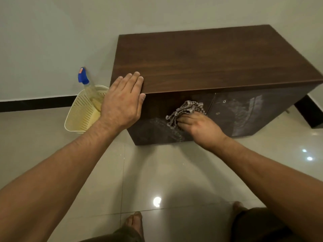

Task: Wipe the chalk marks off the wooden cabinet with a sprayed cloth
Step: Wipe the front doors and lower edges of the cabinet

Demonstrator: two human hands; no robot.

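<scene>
Beside the cabinet [201, 58], around 9 o'clock: cream perforated basket [78, 112] on the floor [157, 172], just off the cabinet's left end, with a spray bottle [83, 77] leaning in it (blue trigger head, yellowish liquid).
In the way: the left hand [120, 102] and wrist cover the basket's right side; the right hand [201, 124] hides a chunk of the left door.
Floor: glossy beige tiles, light glints at 6 and 4 o'clock, bare toes [134, 222] poking in at 6.
Wall: pale, with a black skirting strip [35, 103] at 9 o'clock.
Cabinet: low, dark brown wood, centre to 2 o'clock, 2 shiny front doors.
Chalk marks [244, 114]: big whitish smears on the right door, fainter scribbles low on the left door just under the cloth [185, 110].
Cloth: grey-and-white checked, bunched up, touching the left door near the seam.
Left hand: flat, fingers straight and together on the top's front-left corner, thumb over the edge.
Right hand: fingers curled round the cloth, holding it against the door.
</scene>
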